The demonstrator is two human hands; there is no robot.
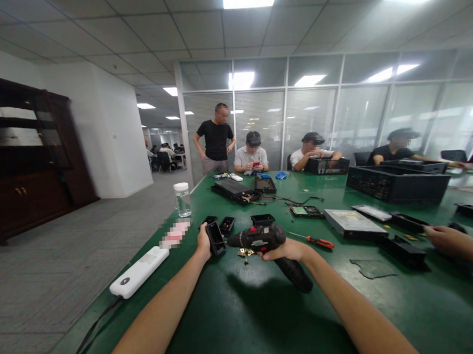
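My left hand (pixel 203 244) grips a small black plastic housing (pixel 215 238), held tilted up above the green table (pixel 197 329). In my right hand (pixel 283 250) is a black cordless drill (pixel 260 238) with red details, its chuck pointing left at the housing. The drill's tip is close to the housing; I cannot tell whether they touch. Small brass-coloured pieces (pixel 245 254) lie on the table under the drill. Behind the housing sit another black part (pixel 227 225) and a shallow black tray-like piece (pixel 262 219). A screwdriver with a red and black handle (pixel 320 242) lies right of the drill.
A white power bank (pixel 140 272) with a strap and a clear bottle (pixel 183 200) stand along the left edge. Rightward are a silver disc drive (pixel 353 223), black brackets and a co-worker's hand (pixel 448 239). Several people and computer cases (pixel 399 183) are across the table.
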